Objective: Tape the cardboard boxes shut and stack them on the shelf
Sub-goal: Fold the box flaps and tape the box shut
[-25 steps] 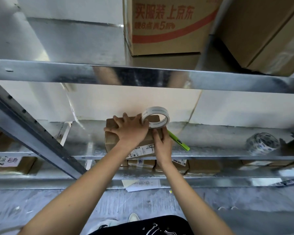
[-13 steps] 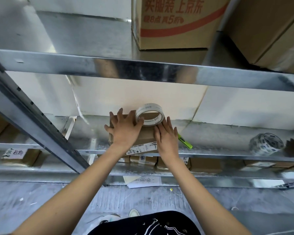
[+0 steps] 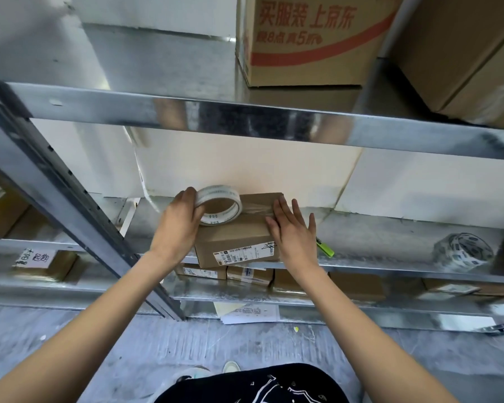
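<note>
A small cardboard box [image 3: 236,237] with a white label on its front sits on the middle metal shelf [image 3: 390,266]. My left hand [image 3: 178,225] grips a roll of clear tape [image 3: 218,205] over the box's left top. A strip of tape runs from the roll across the lid to the right. My right hand [image 3: 291,228] lies flat with straight fingers on the box's right end, pressing the tape down.
A green marker [image 3: 325,248] lies just right of the box. A printed tape roll [image 3: 461,251] sits far right on the same shelf. Large cartons [image 3: 312,39] stand on the upper shelf; small boxes [image 3: 249,274] fill the lower shelf. A slanted metal post [image 3: 70,199] crosses the left.
The tape roll has moved from the box's right side to its left, now in my left hand, pulling a strip across the lid. My right hand shifted to the box's right end.
</note>
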A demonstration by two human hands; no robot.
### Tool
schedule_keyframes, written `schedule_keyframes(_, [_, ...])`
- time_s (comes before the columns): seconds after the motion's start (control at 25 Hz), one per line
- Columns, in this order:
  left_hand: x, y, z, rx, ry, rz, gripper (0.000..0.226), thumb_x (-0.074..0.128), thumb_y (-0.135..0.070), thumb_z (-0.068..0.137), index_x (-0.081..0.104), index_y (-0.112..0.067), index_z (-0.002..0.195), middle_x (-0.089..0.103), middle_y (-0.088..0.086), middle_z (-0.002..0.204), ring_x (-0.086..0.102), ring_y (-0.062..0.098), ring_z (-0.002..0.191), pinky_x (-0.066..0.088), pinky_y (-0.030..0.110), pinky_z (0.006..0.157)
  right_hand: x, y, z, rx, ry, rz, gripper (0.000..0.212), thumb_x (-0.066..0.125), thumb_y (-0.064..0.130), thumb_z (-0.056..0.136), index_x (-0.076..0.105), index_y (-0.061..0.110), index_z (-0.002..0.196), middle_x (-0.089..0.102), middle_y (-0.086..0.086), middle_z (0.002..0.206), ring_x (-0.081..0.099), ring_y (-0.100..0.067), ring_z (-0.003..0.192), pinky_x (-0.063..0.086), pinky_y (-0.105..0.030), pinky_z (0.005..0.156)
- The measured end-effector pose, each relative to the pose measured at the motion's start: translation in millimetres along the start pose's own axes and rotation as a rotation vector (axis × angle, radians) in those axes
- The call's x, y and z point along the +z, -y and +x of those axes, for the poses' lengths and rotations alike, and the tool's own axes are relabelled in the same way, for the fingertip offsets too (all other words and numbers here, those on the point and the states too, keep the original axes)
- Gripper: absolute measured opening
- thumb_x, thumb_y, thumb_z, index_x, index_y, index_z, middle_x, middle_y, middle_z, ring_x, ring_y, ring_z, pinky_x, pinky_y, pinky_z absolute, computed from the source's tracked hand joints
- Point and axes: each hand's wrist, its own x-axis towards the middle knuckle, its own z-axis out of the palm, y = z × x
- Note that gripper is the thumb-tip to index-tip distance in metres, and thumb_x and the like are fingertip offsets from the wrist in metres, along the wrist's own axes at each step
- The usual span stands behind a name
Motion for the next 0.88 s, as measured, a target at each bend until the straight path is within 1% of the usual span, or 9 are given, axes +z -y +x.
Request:
schedule_keyframes(0.08, [-6.3, -1.4, -0.2, 0.025, 0.022, 0.064, 0.014, 0.049, -0.007, 0.093, 0.036, -0.009, 0.088, 0.047, 0.012, 0.078, 0.052, 0.04, 0.072, 0.033, 0.04, 0.058, -1.5, 1.0, 0.5, -0.005, 0.012, -0.007, 0.091, -0.014, 0.066, 0.08, 0.028, 0.025, 0.149, 0.015, 0.012, 0.158, 0.007, -0.014, 0.147, 0.004, -0.047, 0.117])
schedule_keyframes(0.16, [-14.1, -5.2, 5.3, 0.04, 0.01, 0.136, 0.015, 0.049, -0.007, 0.094, 0.034, -0.008, 0.09, 0.044, 0.01, 0.074, 0.048, 0.038, 0.066, 0.03, 0.039, 0.057, -2.9, 2.4, 2.1, -0.001, 0.034, -0.009, 0.081, -0.005, 0.065, 0.087, 0.027, 0.024, 0.149, 0.016, 0.011, 0.158, 0.008, -0.014, 0.147, 0.004, -0.048, 0.117])
schedule_keyframes(0.28, [-26.9, -1.0, 13.7, 0.148, 0.006, 0.299, 0.012, 0.051, -0.008, 0.093, 0.04, -0.003, 0.097, 0.044, 0.011, 0.071, 0.048, 0.038, 0.062, 0.034, 0.041, 0.053, -2.9, 1.1, 3.9, 0.011, 0.075, -0.05, 0.06, 0.014, 0.052, 0.099, 0.025, 0.023, 0.15, 0.014, 0.01, 0.158, 0.007, -0.013, 0.147, 0.004, -0.048, 0.117])
schedule_keyframes(0.4, [-38.1, 13.5, 14.4, 0.233, 0.006, 0.409, 0.015, 0.058, -0.003, 0.087, 0.047, -0.002, 0.098, 0.043, 0.011, 0.064, 0.039, 0.029, 0.06, 0.034, 0.037, 0.049, -1.9, 0.1, 4.9, 0.014, 0.085, -0.073, 0.055, 0.018, 0.047, 0.101, 0.024, 0.023, 0.15, 0.012, 0.011, 0.159, 0.005, -0.013, 0.147, 0.004, -0.049, 0.118])
schedule_keyframes(0.52, [-44.0, 29.6, 11.5, 0.286, 0.015, 0.557, 0.036, 0.067, 0.013, 0.07, 0.053, -0.003, 0.099, 0.048, 0.012, 0.059, 0.047, 0.032, 0.058, 0.037, 0.035, 0.05, -0.4, 0.0, 5.9, 0.017, 0.1, -0.076, 0.055, 0.017, 0.047, 0.101, 0.022, 0.023, 0.151, 0.01, 0.011, 0.159, 0.005, -0.013, 0.147, 0.004, -0.049, 0.118])
schedule_keyframes(0.6, [-43.9, 37.1, 8.5, 0.324, -0.02, 0.627, 0.062, 0.066, 0.023, 0.057, 0.055, -0.004, 0.113, 0.048, 0.01, 0.058, 0.051, 0.033, 0.057, 0.045, 0.039, 0.061, -0.6, 0.4, 5.5, 0.016, 0.106, -0.075, 0.055, 0.016, 0.046, 0.101, 0.022, 0.024, 0.151, 0.009, 0.012, 0.159, 0.004, -0.012, 0.147, 0.003, -0.05, 0.118])
schedule_keyframes(0.68, [-42.0, 39.4, 6.5, 0.375, -0.084, 0.652, 0.083, 0.06, 0.026, 0.053, 0.053, -0.006, 0.129, 0.046, 0.009, 0.06, 0.053, 0.034, 0.059, 0.047, 0.044, 0.072, -0.2, 0.3, 5.6, 0.013, 0.099, -0.073, 0.055, 0.016, 0.046, 0.101, 0.022, 0.024, 0.151, 0.009, 0.012, 0.159, 0.004, -0.013, 0.147, 0.003, -0.051, 0.118])
schedule_keyframes(0.76, [-41.9, 39.6, 4.8, 0.39, -0.118, 0.663, 0.086, 0.06, 0.024, 0.057, 0.051, -0.011, 0.135, 0.045, 0.008, 0.062, 0.054, 0.033, 0.062, 0.044, 0.045, 0.073, 0.0, 0.8, 6.5, 0.013, 0.1, -0.074, 0.055, 0.017, 0.046, 0.101, 0.022, 0.024, 0.151, 0.01, 0.012, 0.159, 0.004, -0.013, 0.147, 0.003, -0.052, 0.117])
schedule_keyframes(0.88, [-42.4, 40.3, 4.4, 0.392, -0.123, 0.693, 0.082, 0.065, 0.02, 0.061, 0.052, -0.018, 0.133, 0.049, 0.006, 0.066, 0.057, 0.031, 0.065, 0.037, 0.042, 0.07, 0.5, 1.1, 7.8, 0.022, 0.104, -0.075, 0.054, 0.017, 0.045, 0.101, 0.021, 0.024, 0.151, 0.009, 0.012, 0.159, 0.005, -0.013, 0.147, 0.005, -0.054, 0.117])
